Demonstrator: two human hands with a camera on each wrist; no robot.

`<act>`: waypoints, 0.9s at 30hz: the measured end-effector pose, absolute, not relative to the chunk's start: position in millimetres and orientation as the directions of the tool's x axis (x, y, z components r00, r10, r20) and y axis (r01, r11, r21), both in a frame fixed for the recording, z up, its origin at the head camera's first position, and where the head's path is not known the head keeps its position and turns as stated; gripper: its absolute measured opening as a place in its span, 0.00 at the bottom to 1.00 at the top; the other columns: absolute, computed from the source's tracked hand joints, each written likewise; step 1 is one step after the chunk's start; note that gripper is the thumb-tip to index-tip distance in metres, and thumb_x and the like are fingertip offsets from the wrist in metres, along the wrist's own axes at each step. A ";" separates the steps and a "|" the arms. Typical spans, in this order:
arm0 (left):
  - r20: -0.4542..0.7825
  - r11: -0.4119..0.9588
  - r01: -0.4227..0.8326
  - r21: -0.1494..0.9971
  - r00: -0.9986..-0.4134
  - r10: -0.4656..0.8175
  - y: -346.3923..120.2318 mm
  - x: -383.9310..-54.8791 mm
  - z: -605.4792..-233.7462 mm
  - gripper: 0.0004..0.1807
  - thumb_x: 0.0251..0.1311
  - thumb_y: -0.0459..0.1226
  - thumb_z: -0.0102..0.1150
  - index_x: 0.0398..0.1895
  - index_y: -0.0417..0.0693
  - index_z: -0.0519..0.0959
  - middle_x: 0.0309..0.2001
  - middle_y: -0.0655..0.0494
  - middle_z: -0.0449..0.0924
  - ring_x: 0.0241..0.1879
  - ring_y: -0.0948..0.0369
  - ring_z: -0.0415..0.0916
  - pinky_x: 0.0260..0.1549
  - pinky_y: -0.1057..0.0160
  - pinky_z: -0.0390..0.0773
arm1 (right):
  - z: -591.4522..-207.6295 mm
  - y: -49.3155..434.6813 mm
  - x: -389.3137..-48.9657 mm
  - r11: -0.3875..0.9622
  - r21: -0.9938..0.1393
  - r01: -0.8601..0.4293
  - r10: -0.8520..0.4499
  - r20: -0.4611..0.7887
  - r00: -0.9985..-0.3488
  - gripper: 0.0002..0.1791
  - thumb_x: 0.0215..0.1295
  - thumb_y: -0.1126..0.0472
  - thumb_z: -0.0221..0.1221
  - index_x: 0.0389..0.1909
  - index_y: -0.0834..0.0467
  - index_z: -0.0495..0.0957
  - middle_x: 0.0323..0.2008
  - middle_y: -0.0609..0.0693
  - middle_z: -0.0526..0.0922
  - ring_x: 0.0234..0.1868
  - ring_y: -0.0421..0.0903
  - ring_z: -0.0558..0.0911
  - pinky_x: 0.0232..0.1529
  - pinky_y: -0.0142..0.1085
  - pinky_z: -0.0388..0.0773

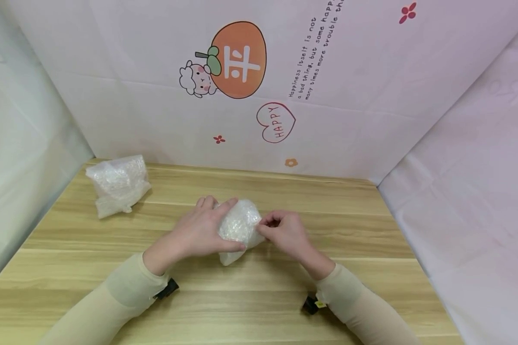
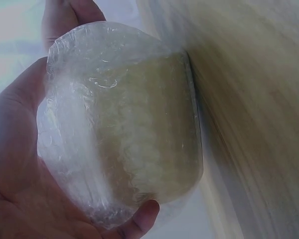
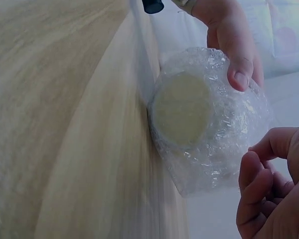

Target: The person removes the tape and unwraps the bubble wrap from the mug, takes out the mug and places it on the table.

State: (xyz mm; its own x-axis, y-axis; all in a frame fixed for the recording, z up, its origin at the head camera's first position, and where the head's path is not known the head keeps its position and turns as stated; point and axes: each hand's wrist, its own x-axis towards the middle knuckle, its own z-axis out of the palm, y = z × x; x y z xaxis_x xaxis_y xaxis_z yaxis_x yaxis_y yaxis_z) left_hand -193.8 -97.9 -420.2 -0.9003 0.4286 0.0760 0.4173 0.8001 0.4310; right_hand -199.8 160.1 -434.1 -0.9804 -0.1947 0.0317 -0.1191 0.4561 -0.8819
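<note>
Nearest, two pale sleeves (image 1: pixel 108 299) are reaching in over a light wood-grain table (image 1: pixel 224 311), a small black device (image 1: pixel 167 289) sitting at each cuff. Beyond them, at the middle of the table, a bubble-wrapped bundle (image 1: pixel 239 223) is lying between the hands. The left hand (image 1: pixel 200 232) is gripping it from the left, thumb on the near side and fingers spreading widely round the far side. The right hand (image 1: pixel 287 232) is pinching the right edge of the wrap between thumb and forefinger, the other fingers curling in. A rounded, yellowish patch is showing through the clear wrap; I cannot tell what is inside. Farther back on the left, a second bubble-wrap packet (image 1: pixel 120 184) is lying crumpled near the table's far corner. White walls are enclosing the table on the left, right and far side. On the far wall (image 1: pixel 349 134), a red heart (image 1: pixel 276 122) is reading "HAPPY", sideways lettering (image 1: pixel 312 57) is beginning "Happiness itself is not a bad thing", and an orange fruit drawing (image 1: pixel 241 60) is bearing "平".
</note>
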 end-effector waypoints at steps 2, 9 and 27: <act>0.079 0.802 0.423 0.422 -0.898 0.432 -98.0 -193.2 -420.2 0.68 0.49 0.78 0.73 0.89 0.55 0.64 0.62 0.39 0.73 0.57 0.48 0.72 0.43 0.48 0.86 | -434.8 159.0 -198.5 0.457 -0.879 -0.136 -0.207 0.044 -0.977 0.03 0.66 0.66 0.73 0.32 0.59 0.89 0.27 0.48 0.87 0.26 0.47 0.84 0.27 0.33 0.82; 0.095 0.800 0.439 0.409 -0.893 0.441 -97.4 -192.9 -419.5 0.67 0.50 0.77 0.74 0.88 0.53 0.65 0.59 0.40 0.73 0.53 0.50 0.72 0.38 0.53 0.83 | -435.9 158.1 -196.5 0.438 -0.890 -0.130 -0.230 0.029 -0.973 0.04 0.67 0.67 0.69 0.32 0.59 0.88 0.26 0.52 0.86 0.24 0.43 0.81 0.24 0.31 0.79; 0.103 0.801 0.452 0.393 -0.887 0.450 -94.6 -189.3 -417.1 0.67 0.51 0.77 0.74 0.88 0.52 0.66 0.57 0.41 0.73 0.52 0.51 0.71 0.39 0.54 0.81 | -429.1 160.4 -195.4 0.536 -0.826 -0.178 -0.276 0.028 -0.961 0.04 0.71 0.65 0.71 0.34 0.59 0.88 0.29 0.48 0.87 0.27 0.51 0.86 0.27 0.35 0.84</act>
